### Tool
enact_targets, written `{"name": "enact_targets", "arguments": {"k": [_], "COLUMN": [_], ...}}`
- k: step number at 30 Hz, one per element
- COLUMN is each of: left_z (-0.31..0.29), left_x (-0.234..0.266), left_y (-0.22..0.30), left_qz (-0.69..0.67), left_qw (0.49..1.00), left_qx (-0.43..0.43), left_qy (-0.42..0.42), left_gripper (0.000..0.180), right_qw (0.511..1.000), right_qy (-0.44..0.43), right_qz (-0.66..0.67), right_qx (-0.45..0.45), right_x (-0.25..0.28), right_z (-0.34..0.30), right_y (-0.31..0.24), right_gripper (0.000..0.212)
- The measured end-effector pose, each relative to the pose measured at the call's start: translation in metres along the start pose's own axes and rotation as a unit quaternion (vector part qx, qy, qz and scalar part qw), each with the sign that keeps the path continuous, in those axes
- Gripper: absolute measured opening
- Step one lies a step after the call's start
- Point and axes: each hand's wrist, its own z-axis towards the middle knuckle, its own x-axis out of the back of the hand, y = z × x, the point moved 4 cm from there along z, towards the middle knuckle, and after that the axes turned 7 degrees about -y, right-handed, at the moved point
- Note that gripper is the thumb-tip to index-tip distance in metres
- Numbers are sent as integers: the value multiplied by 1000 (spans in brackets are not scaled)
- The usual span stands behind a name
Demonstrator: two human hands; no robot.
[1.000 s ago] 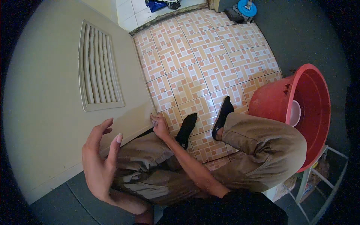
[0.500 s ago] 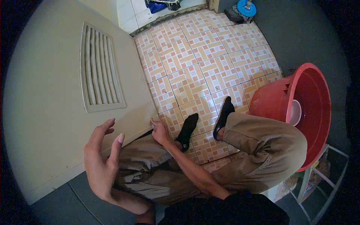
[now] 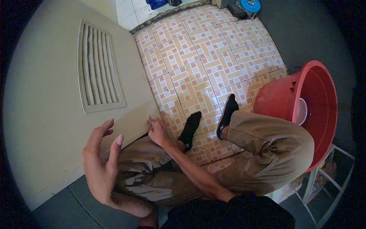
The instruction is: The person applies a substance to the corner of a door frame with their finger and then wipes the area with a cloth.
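Over my left knee, my left hand (image 3: 100, 164) is raised with its thumb and curved fingers apart, holding nothing. It is close to the lower part of a cream door (image 3: 49, 126) with a slatted vent (image 3: 100, 66). My right hand (image 3: 157, 133) reaches across my lap to the door's near lower edge, beside my left shin. Its fingers are curled and the fingertips pressed together; whatever may be between them is too small to make out. My legs in brown trousers (image 3: 263, 149) are bent, and my black-socked feet (image 3: 190, 128) rest on the tiles.
Patterned tile floor (image 3: 198, 72) stretches ahead to a raised white-tiled threshold (image 3: 137, 17). At right stands a large red tub (image 3: 274, 97) with a white bowl (image 3: 301, 111) inside, next to a pale metal rack (image 3: 316, 183). A blue-topped mop (image 3: 249, 5) is in the far corner.
Both hands have shifted slightly left, with the left fingers still apart and the right fingers still curled near the door edge. The view has tilted a little.
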Motion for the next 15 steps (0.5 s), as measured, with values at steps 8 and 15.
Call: {"name": "enact_targets", "arguments": {"k": [8, 15], "left_z": [1, -5], "left_x": [-3, 4], "left_y": [3, -3], "left_qz": [-5, 9], "left_qw": [1000, 1000], "left_qx": [-23, -16], "left_qy": [14, 13], "left_gripper": [39, 39], "right_qw": [958, 872], "right_qy": [-254, -461], "right_qz": [16, -158], "right_qx": [-133, -44], "right_x": [18, 44], "right_z": [24, 16], "right_y": [59, -109], "right_gripper": [39, 48]}}
